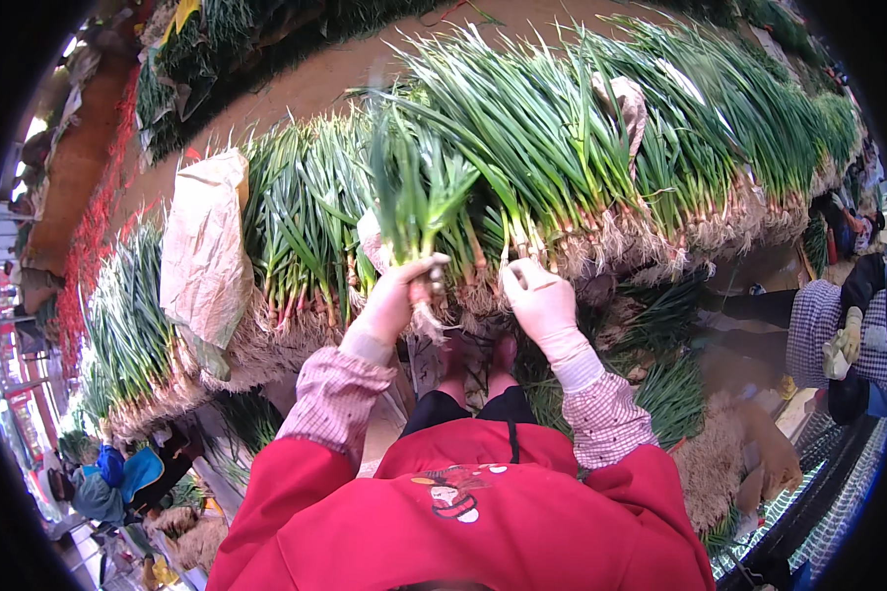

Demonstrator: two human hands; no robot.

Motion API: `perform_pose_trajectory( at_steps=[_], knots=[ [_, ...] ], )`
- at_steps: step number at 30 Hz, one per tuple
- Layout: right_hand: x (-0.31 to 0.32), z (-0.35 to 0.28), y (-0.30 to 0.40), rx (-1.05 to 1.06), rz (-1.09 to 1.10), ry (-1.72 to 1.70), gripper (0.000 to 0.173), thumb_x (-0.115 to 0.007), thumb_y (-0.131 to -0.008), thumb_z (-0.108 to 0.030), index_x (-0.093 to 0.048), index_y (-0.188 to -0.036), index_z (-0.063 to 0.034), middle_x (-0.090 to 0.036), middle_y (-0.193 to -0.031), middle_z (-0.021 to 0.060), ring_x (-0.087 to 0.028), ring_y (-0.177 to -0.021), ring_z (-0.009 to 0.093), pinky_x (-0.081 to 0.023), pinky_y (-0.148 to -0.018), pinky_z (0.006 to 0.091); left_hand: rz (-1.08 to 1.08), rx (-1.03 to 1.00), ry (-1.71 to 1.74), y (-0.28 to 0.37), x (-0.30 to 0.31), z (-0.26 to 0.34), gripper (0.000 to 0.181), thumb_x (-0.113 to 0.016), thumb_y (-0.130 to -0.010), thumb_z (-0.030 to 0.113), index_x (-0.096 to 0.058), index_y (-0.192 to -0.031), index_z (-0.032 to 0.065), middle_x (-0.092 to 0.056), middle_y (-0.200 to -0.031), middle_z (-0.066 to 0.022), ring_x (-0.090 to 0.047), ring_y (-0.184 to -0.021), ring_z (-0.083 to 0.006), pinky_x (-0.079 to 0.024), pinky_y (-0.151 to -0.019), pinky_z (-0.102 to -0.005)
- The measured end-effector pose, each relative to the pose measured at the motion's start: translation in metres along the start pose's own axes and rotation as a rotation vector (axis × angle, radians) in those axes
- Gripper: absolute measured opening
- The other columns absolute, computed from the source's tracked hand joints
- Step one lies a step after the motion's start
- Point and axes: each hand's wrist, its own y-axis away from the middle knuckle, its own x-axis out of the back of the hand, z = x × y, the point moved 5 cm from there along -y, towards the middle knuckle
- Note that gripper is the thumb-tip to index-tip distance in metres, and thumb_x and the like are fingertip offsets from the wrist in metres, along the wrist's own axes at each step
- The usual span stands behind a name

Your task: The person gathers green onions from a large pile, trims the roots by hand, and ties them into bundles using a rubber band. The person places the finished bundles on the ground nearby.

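Note:
My left hand [398, 295], in a thin pale glove, is closed around a small bunch of leafy plants [417, 199] that look like green garlic. Their leaves point away from me, slightly blurred, and the bulb and roots hang below my fist. To the right, my right hand [543, 295], also gloved, pinches the root end of a single green garlic plant [505, 233] at the near edge of the row. A long row of green garlic [517, 140] lies in front of both hands, roots towards me and leaves away.
A pale woven sack [205, 244] lies over the row at left; a cloth [624, 103] sits among the leaves at right. Cut roots and plants [717, 451] are heaped beside me at right. One person [835, 332] is at far right, another [111, 473] at lower left.

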Motion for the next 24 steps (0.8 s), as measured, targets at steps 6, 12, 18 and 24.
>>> perform_pose_trajectory(
  at_steps=[6,12,18,24],
  knots=[
    [-0.046,0.106,-0.046,-0.031,-0.133,0.258,0.043,-0.062,-0.083,-0.046,-0.065,-0.083,-0.0033,-0.068,-0.083,0.0146,-0.065,-0.079,0.029,-0.049,-0.069,0.0384,0.063,-0.333,0.15,0.133,-0.005,0.063,0.054,-0.052,-0.09,0.014,-0.035,-0.139,-0.0002,-0.057,-0.122,-0.0147,-0.054,-0.069,-0.014,-0.045,-0.059,-0.0266],
    [0.001,-0.022,0.039,-0.036,-0.087,-0.213,0.036,-0.068,-0.082,-0.04,-0.061,-0.075,-0.0058,-0.062,-0.064,0.0085,-0.059,-0.052,0.018,-0.046,-0.052,0.0295,-0.056,0.069,0.218,0.105,-0.001,-0.001,0.038,-0.056,-0.088,0.015,-0.053,-0.117,-0.0088,-0.057,-0.123,-0.0195,-0.057,-0.113,-0.0319,-0.046,-0.097,-0.044],
    [-0.02,-0.016,0.084,0.063,-0.417,-0.143,0.032,-0.069,-0.082,-0.04,-0.064,-0.079,-0.0087,-0.063,-0.066,0.0061,-0.062,-0.06,0.018,-0.049,-0.058,0.0304,-0.123,0.372,0.234,0.077,-0.037,-0.069,0.046,-0.053,-0.088,0.013,-0.047,-0.124,-0.0142,-0.059,-0.118,-0.0232,-0.059,-0.108,-0.0309,-0.045,-0.099,-0.0401],
    [-0.043,-0.019,0.067,0.697,-0.182,0.161,0.017,-0.06,-0.083,-0.023,-0.061,-0.08,-0.0062,-0.057,-0.075,0.0089,-0.059,-0.07,0.027,-0.049,-0.066,0.0374,-0.171,0.515,0.477,0.077,0.004,-0.109,0.038,-0.054,-0.089,0.016,-0.051,-0.118,-0.0075,-0.061,-0.112,-0.0251,-0.063,-0.1,-0.0362,-0.054,-0.083,-0.0501]
  ],
)
